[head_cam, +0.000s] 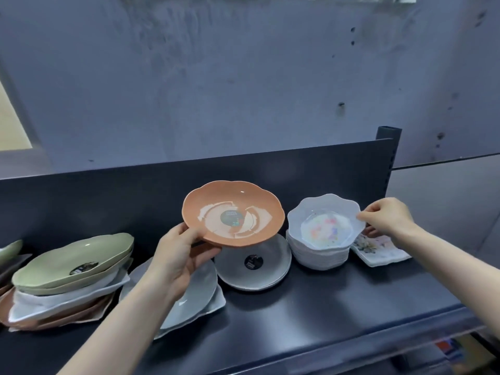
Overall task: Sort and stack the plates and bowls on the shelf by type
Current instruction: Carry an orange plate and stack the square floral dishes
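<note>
Pretty dim, cool bluish light all over, with soft shadows pooling on the dark shelf (324,307) and only tiny glints on the orange bowl (205,201). The wide-angle lens bows the back panel (135,185), and the bottom right corner is mushy and out of focus.

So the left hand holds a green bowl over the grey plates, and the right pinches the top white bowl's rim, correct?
No: the head view shows the left hand holding the orange bowl, not a green one; the green bowls lie on the left pile. It is over the grey plates, and the right hand does pinch the rim of the top white bowl.
</note>
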Action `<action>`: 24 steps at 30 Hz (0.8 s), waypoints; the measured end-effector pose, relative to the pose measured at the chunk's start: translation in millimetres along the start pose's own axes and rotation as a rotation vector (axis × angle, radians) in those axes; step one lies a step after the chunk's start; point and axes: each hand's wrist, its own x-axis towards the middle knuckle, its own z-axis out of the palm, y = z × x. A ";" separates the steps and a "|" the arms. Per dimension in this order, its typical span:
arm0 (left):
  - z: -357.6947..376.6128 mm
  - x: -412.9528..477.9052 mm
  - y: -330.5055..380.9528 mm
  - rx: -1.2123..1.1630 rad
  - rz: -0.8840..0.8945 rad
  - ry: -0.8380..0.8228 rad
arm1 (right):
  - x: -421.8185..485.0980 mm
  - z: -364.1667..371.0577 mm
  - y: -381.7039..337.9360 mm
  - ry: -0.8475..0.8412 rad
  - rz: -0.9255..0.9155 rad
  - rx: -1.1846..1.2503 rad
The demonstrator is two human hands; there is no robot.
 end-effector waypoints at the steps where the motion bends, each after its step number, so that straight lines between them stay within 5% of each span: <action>1: 5.3 0.4 -2.8 -0.002 -0.005 0.012 | 5.3 -2.1 5.0 -0.003 0.013 0.012; 9: 29.0 -0.4 -15.3 -0.039 0.012 0.093 | 34.6 9.6 26.9 -0.071 0.051 0.037; 24: 50.7 -5.1 -42.3 -0.059 0.021 0.233 | 45.5 48.2 56.5 -0.167 -0.463 -0.771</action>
